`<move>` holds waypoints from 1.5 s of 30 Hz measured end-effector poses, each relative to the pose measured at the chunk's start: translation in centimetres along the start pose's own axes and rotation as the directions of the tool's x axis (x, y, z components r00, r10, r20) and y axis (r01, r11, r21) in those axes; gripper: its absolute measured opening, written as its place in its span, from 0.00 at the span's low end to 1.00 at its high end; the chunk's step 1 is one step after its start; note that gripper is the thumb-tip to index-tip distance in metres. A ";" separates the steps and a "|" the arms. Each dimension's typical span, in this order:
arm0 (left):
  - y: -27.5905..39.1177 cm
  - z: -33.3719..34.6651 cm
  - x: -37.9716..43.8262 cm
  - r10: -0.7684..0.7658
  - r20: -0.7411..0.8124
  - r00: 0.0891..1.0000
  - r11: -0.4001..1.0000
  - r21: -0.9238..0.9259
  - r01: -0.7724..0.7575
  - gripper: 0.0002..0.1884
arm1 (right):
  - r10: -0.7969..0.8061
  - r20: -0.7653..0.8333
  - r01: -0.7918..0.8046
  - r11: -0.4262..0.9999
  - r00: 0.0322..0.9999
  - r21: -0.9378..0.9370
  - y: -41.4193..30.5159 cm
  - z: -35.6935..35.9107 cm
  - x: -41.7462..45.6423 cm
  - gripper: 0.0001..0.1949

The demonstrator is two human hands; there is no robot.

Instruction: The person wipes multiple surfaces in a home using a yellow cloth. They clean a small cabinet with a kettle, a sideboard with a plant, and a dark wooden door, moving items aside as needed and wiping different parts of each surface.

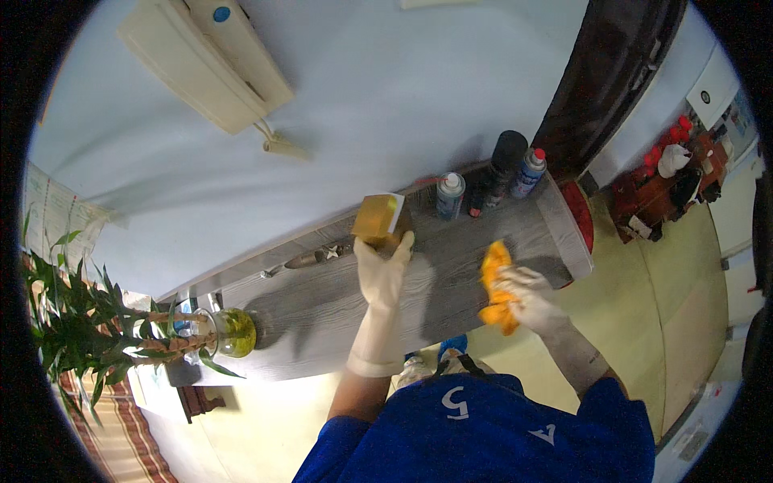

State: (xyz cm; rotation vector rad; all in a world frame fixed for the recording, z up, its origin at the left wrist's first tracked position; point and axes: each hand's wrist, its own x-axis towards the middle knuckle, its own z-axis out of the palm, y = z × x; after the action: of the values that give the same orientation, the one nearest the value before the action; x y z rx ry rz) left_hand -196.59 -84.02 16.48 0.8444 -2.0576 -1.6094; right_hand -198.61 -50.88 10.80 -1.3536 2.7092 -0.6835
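Observation:
My left hand (384,268), in a long pale rubber glove, grips the near end of a gold box (375,218) with a white side. The box is beside the wall, over the back of a grey wood-grain shelf top (447,265). My right hand (526,296), gloved too and slightly blurred, holds a bunched orange cloth (499,293) over the shelf's front right part. Behind and between the hands stands a spray can (450,196) with a red straw. Whether the box touches the shelf is hidden.
A black-capped can (507,154) and a blue can with a red cap (529,173) stand at the back right. Small metal items (305,259) lie along the back edge. At the left is a leafy plant in a glass vase (237,333). An intercom handset (187,60) hangs on the wall.

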 end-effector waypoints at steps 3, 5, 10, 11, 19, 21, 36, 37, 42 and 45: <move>-0.1 2.4 0.0 -0.006 -0.034 0.999 1.000 -0.011 0.006 0.41 | 0.314 -0.222 -0.307 0.949 0.923 0.064 -1.1 -1.6 -1.0 0.26; 0.4 3.6 -0.2 -0.021 -0.054 0.998 0.999 0.031 0.023 0.41 | 0.346 -0.302 -0.350 0.936 0.888 0.044 -2.5 -0.7 -0.7 0.26; 2.2 5.4 -0.5 0.153 -0.035 0.988 0.987 -0.044 -0.154 0.43 | 0.352 -0.296 -0.359 0.933 0.888 0.032 -3.4 1.9 -0.5 0.26; 1.3 5.9 -0.6 0.171 -0.096 0.981 0.985 0.034 -0.169 0.47 | 0.282 -0.245 -0.281 0.959 0.928 0.036 -4.3 2.9 -0.2 0.26; 0.3 -1.0 -4.5 0.098 0.137 0.986 0.984 0.137 -0.117 0.46 | -0.191 0.012 0.185 0.966 0.982 0.182 -14.4 7.8 5.9 0.25; -0.8 -6.6 -7.0 0.094 0.206 0.974 0.981 0.147 -0.125 0.43 | -0.266 -0.080 0.278 0.920 0.961 0.277 -15.5 7.4 8.2 0.29; -15.9 -40.3 -14.8 -0.120 -0.567 0.815 0.946 -0.315 -0.080 0.13 | -0.414 0.129 0.362 0.883 0.901 0.299 -30.0 19.9 22.6 0.28; -15.3 -41.8 -14.2 -0.105 -0.547 0.830 0.955 -0.288 -0.069 0.13 | -0.381 0.135 0.333 0.900 0.915 0.283 -31.6 20.4 24.3 0.28; -13.8 -47.8 -12.2 -0.048 -0.436 0.899 0.984 -0.177 -0.034 0.13 | -0.281 0.197 0.239 0.947 0.939 0.214 -36.6 23.4 33.3 0.29; -16.6 -50.7 -12.8 -0.099 -0.381 0.919 0.989 -0.137 0.050 0.14 | -0.302 0.356 0.187 0.928 0.884 0.322 -39.4 22.2 36.6 0.27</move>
State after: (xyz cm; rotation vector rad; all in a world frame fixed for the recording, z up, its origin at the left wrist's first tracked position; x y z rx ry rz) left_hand -151.32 -114.88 14.46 1.1063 -1.6496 -1.4509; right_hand -186.63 -107.80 12.43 -1.5748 2.0581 -0.6810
